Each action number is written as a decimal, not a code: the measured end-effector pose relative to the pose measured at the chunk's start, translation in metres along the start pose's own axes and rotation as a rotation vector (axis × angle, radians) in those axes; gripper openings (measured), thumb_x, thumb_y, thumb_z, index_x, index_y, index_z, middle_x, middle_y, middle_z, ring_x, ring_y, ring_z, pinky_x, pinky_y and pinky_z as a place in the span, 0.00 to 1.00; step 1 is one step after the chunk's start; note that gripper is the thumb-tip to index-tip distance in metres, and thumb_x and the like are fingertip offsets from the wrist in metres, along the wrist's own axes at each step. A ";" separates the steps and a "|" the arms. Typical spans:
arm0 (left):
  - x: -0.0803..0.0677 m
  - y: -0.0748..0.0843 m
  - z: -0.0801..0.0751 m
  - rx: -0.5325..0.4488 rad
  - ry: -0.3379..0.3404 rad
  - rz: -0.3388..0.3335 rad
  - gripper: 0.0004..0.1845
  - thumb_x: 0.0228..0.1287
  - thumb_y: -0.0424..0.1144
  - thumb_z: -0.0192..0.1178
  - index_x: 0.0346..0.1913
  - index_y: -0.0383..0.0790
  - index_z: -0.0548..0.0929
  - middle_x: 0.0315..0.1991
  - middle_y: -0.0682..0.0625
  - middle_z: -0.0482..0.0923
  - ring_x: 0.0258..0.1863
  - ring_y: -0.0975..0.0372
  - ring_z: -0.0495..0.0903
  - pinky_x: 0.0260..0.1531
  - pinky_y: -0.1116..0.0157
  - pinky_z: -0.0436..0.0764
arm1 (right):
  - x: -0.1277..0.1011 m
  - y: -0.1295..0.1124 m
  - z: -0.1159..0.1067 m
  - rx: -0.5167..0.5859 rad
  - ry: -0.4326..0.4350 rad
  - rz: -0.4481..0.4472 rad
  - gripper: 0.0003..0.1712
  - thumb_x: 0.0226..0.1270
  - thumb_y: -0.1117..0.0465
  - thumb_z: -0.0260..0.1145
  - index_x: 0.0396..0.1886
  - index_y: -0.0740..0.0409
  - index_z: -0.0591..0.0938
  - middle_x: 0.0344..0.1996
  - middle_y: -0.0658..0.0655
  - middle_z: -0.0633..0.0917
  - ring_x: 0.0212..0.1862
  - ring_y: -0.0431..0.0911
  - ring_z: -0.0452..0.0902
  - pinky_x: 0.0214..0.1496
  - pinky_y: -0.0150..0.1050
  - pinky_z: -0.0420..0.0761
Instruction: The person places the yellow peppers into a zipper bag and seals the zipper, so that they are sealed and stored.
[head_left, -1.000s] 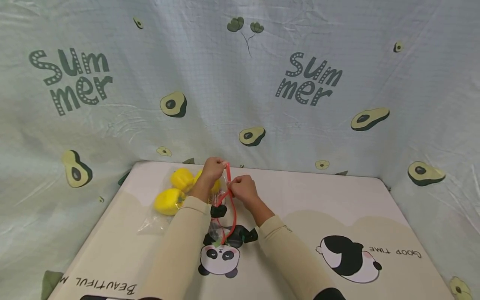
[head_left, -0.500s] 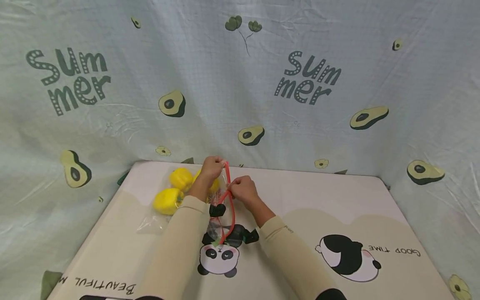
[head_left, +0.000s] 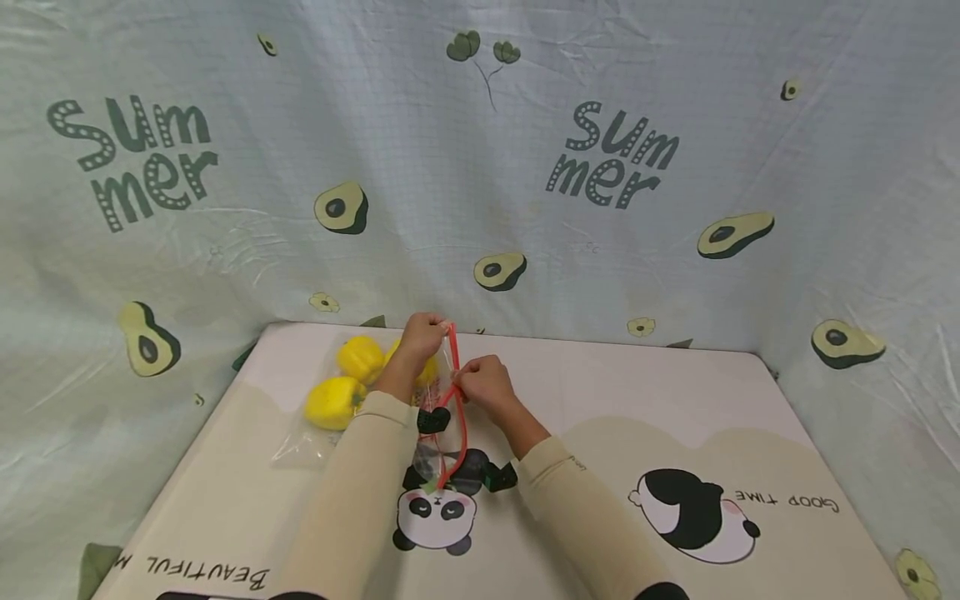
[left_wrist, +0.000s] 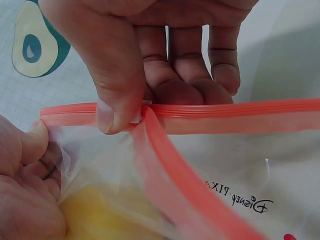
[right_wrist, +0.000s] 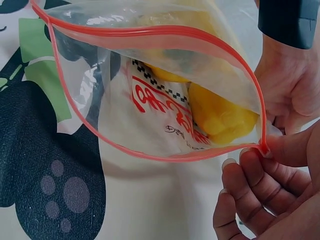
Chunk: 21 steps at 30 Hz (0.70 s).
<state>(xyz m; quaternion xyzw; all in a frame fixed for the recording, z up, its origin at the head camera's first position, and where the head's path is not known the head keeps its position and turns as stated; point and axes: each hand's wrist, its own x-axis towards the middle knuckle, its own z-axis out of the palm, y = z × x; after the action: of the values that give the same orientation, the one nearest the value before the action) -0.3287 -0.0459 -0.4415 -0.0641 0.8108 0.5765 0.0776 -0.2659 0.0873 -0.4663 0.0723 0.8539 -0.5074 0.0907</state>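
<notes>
A clear zip bag point(head_left: 460, 437) with a red-orange zip edge lies in front of me, its mouth wide apart between the zip and the near end. Lobed yellow bell peppers point(head_left: 332, 403) show through the plastic; the right wrist view shows a yellow pepper point(right_wrist: 220, 112) inside. My left hand point(head_left: 422, 335) pinches the far end of the zip edge and holds it up. With thumb and fingers, my right hand point(head_left: 486, 382) pinches the zip nearer to me, where its two strips meet. A small whitish piece point(left_wrist: 142, 107), partly hidden, sits by the right thumb in the left wrist view.
The table point(head_left: 637, 392) bears printed pandas and lettering, with a panda print point(head_left: 437, 517) under the bag's near end. Behind the table hangs a patterned curtain point(head_left: 420, 167). Black bands circle both wrists. Transparent plastic point(head_left: 303, 446) spreads beside the peppers.
Both hands keep their grips on the zip edge and have hardly moved. The bag's red loop has swung very slightly; the head view has shifted a little.
</notes>
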 end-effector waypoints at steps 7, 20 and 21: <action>0.003 -0.001 0.000 0.002 -0.005 -0.016 0.12 0.82 0.38 0.52 0.40 0.33 0.78 0.37 0.47 0.70 0.41 0.56 0.69 0.41 0.64 0.70 | -0.003 -0.002 -0.001 -0.010 -0.012 0.024 0.15 0.69 0.57 0.68 0.26 0.61 0.89 0.18 0.53 0.81 0.23 0.46 0.71 0.22 0.35 0.69; 0.003 -0.002 -0.001 0.010 -0.005 -0.031 0.12 0.82 0.39 0.52 0.45 0.31 0.79 0.39 0.45 0.70 0.42 0.54 0.69 0.43 0.63 0.71 | -0.005 0.003 0.003 -0.008 -0.032 0.000 0.17 0.69 0.57 0.68 0.22 0.60 0.88 0.15 0.52 0.79 0.20 0.45 0.70 0.20 0.35 0.68; 0.003 -0.001 -0.001 0.009 -0.006 -0.032 0.12 0.82 0.39 0.52 0.46 0.31 0.79 0.40 0.45 0.71 0.42 0.54 0.70 0.44 0.63 0.72 | -0.005 0.003 0.003 -0.009 -0.034 0.000 0.17 0.69 0.56 0.68 0.22 0.60 0.88 0.15 0.52 0.79 0.20 0.45 0.70 0.20 0.35 0.67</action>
<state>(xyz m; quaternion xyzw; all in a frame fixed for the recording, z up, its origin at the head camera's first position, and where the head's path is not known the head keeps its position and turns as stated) -0.3314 -0.0476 -0.4430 -0.0750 0.8120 0.5718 0.0895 -0.2598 0.0858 -0.4696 0.0631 0.8546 -0.5046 0.1054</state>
